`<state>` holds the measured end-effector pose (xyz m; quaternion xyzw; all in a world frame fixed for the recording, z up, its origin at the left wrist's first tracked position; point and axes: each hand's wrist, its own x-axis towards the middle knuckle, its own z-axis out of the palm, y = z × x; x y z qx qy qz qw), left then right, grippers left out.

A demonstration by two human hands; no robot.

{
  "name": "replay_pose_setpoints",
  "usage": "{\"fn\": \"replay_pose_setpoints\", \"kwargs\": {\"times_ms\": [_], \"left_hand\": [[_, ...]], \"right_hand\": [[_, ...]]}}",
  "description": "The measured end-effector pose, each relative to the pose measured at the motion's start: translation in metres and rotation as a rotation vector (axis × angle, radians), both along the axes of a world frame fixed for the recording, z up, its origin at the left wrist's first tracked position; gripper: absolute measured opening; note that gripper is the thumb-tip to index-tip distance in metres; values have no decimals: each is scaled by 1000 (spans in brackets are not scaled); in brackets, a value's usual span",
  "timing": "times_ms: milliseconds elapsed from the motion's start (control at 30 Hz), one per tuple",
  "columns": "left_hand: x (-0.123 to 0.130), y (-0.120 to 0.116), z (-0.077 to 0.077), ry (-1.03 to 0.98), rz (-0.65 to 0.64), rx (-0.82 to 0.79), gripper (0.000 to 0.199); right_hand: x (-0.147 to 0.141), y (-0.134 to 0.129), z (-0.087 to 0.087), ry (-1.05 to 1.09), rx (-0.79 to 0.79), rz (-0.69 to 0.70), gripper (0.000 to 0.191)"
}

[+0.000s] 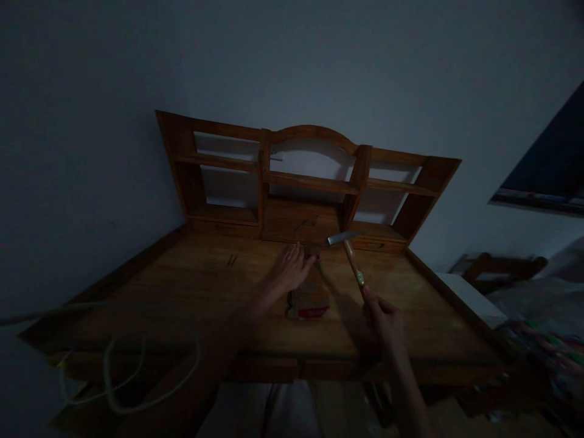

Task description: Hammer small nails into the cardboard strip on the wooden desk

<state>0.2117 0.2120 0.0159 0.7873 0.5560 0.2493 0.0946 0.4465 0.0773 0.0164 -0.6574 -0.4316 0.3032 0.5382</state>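
My right hand (383, 313) is closed round the wooden handle of a hammer (350, 252), whose metal head is raised above the desk at its back. My left hand (295, 267) rests at the far end of a brown block-like piece (311, 299) with a red front edge, which lies on the wooden desk (401, 316). The fingers of this hand point toward the shelf; whether they pinch something small is too dark to tell. Two small thin nail-like pieces (232, 261) lie on the desk, left of my left hand.
A wooden shelf unit (310, 181) with small drawers stands along the desk's back edge. A pale looped cable (107, 371) hangs at the left front. To the right are a wooden chair (502, 265) and a heap of bags.
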Motion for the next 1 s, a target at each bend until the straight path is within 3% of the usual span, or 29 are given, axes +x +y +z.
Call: {"fn": "replay_pose_setpoints", "kwargs": {"times_ms": [133,300,500,767,900,1000], "left_hand": [[27,31,5,-8,93,-168,85],[42,52,-13,9,151,-197,78],[40,48,-23,35,143,-90,76],[40,29,-4,27,143,-91,76],[14,35,14,-25,164,84,74],[-46,49,21,-16,294,212,57]], "right_hand": [[9,-6,-11,34,68,-37,50],[25,-10,-17,-80,66,-99,52],[29,-18,-13,-129,21,-119,51],[32,-16,-16,-119,32,-104,53],[36,-15,-14,-83,-28,-65,52],[40,-12,-16,-70,-75,-16,51]]}}
